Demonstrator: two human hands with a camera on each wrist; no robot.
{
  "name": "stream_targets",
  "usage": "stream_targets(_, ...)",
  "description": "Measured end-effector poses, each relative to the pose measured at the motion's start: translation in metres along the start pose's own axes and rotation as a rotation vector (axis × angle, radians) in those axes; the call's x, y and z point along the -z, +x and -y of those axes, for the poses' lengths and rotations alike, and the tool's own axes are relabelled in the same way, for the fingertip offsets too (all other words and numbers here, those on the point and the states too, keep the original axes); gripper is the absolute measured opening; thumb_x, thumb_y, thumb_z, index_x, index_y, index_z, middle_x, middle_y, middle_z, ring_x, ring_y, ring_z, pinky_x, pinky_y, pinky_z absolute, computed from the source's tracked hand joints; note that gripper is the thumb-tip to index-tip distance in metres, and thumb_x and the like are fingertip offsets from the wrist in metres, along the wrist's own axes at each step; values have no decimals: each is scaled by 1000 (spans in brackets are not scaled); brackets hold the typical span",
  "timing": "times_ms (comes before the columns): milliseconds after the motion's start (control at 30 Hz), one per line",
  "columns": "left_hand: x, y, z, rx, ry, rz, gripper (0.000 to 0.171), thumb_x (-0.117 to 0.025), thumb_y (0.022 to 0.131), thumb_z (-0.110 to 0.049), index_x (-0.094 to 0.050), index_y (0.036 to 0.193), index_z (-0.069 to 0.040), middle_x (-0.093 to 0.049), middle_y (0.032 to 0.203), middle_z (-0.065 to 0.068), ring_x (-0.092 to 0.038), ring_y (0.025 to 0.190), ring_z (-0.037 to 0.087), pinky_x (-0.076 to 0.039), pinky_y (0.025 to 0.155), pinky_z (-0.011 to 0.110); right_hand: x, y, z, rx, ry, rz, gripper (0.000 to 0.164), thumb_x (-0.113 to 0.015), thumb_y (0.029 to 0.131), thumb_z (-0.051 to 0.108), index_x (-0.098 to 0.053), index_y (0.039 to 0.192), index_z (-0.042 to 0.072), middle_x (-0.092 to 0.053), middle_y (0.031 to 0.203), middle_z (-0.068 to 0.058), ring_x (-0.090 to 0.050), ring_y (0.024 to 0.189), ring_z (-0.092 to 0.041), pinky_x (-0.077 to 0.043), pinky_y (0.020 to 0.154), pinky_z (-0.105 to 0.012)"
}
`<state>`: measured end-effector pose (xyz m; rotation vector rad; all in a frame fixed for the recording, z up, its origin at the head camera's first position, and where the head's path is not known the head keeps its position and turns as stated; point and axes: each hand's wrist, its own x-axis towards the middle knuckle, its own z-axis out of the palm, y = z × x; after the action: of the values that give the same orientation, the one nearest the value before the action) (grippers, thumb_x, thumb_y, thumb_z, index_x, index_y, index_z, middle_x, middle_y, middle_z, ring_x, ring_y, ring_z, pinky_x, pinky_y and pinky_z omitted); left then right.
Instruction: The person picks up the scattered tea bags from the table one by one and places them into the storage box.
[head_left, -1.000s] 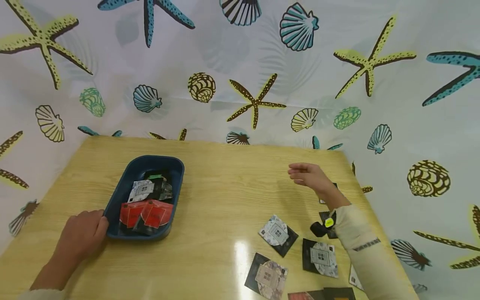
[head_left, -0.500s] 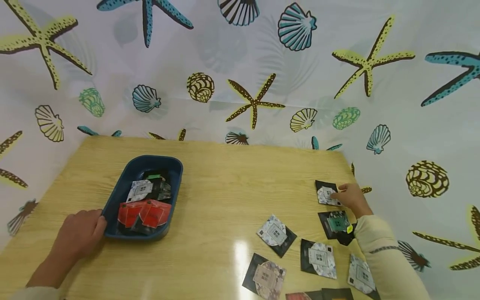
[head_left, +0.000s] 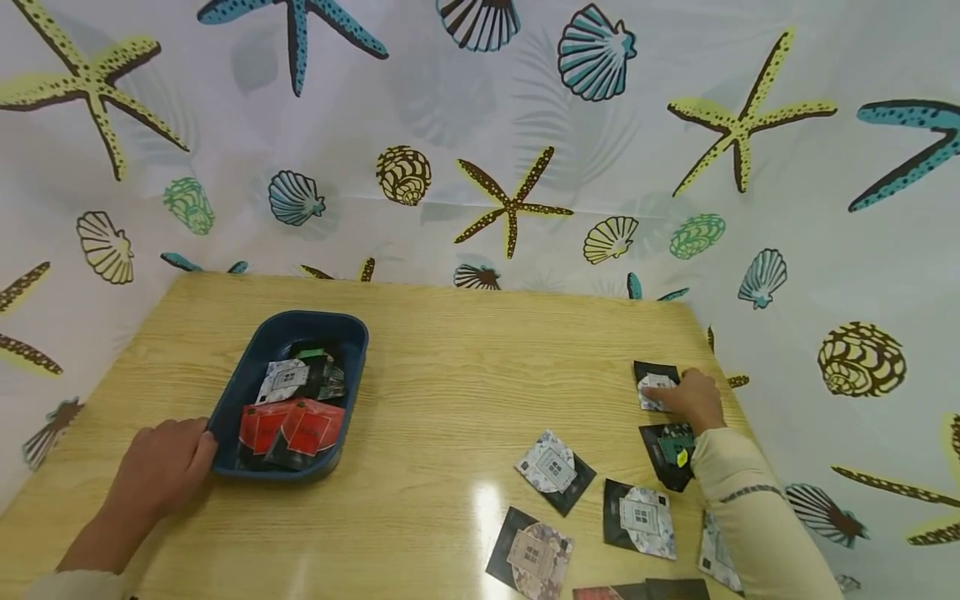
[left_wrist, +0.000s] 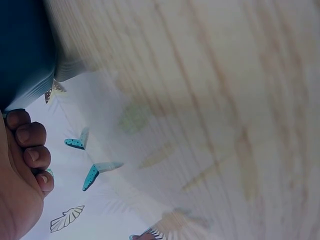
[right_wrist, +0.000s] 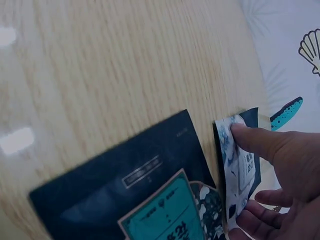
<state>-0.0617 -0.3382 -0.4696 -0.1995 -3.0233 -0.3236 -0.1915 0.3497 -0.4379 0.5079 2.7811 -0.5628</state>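
My left hand (head_left: 168,458) grips the near left corner of a dark blue plastic tub (head_left: 264,343), its fingers curled by the rim. Inside lie red sachets (head_left: 313,429), a white-and-black sachet (head_left: 285,379) and a dark one with green. At the table's right edge my right hand (head_left: 699,402) pinches a black-and-white sachet (head_left: 654,372). In the right wrist view the thumb presses the printed face of this sachet (right_wrist: 245,167) and the other fingers are at its lower edge. A black-and-green sachet (right_wrist: 160,217) lies flat beside it.
More sachets are spread over the table's near right part: a white-and-black one (head_left: 555,467), another white-and-black one (head_left: 641,517), a beige one (head_left: 531,554) and a red one (head_left: 600,593). A shell-and-starfish cloth (head_left: 420,242) hangs behind the wooden table (head_left: 450,358).
My right hand has moved right from over the table to the black-and-white sachet and now pinches it. The left hand has stayed at the tub.
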Motion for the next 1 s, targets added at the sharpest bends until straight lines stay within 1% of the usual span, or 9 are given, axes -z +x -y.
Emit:
stream_targets(367,3,-1,-1,7,4,-5,34,-36,98,-15,-42,65,-14,-51,63,3,-54,63,26,-35,59,43,-2,1,4,-4,79,20,74,-62,95,34,-38,140,-20,-44,138,-42,-54,116,-54,-49,92,-57)
stream_targets(433,3,-1,-1,8,3,-5,34,-36,99,-15,-42,66,-14,-51,63,3,-53,63,25,-35,59,43,-2,1,5,5,115,14,58,-62,95,31,-52,128,-16,-57,119,-39,-60,99,-48,-52,81,-51)
stream_targets(467,4,-2,-1,6,1,-6,34,-36,99,-15,-43,65,-15,-51,63,3,-53,63,25,-35,59,43,-2,2,5,11,133,9,48,-63,95,30,-57,115,-14,-60,102,-34,-60,87,-42,-51,74,-47)
stream_targets(567,3,-1,-1,3,-3,-11,34,-36,99,-15,-43,66,-14,-51,63,3,-52,62,24,-34,58,42,-2,2,5,49,189,-1,34,-64,95,25,-59,96,-8,-58,86,-26,-54,70,-26,-42,63,-37)
stream_targets(633,3,-1,-1,1,-4,-22,34,-37,98,-15,-42,65,-14,-50,62,3,-52,61,24,-34,58,42,-3,0,6,74,220,13,34,-61,97,23,-61,102,-10,-61,97,-32,-59,75,-29,-46,64,-36)
stream_targets(700,2,-1,0,-3,-6,-36,33,-38,98,-14,-42,65,-14,-50,61,3,-52,60,25,-33,57,42,-4,-2,8,104,249,30,44,-59,99,23,-58,122,-15,-57,122,-39,-63,90,-35,-51,70,-37)
stream_targets(800,2,0,-1,-7,-4,-53,34,-39,97,-14,-42,64,-14,-50,60,3,-52,60,25,-33,57,41,-6,-4,11,116,319,65,53,-56,101,23,-49,135,-17,-52,132,-38,-64,99,-35,-55,75,-38)
stream_targets(900,1,0,0,-12,-7,-47,34,-38,97,-14,-42,64,-14,-50,60,3,-51,59,24,-33,56,41,-8,-5,16,111,402,86,53,-56,101,24,-48,136,-15,-58,122,-31,-64,88,-19,-55,73,-32)
stream_targets(1000,1,0,0,-17,-10,-44,34,-38,97,-13,-42,64,-14,-47,59,2,-49,58,23,-32,55,40,-9,-5,22,90,455,113,43,-56,101,25,-55,126,-10,-63,99,-12,-57,74,-7,-52,69,-27)
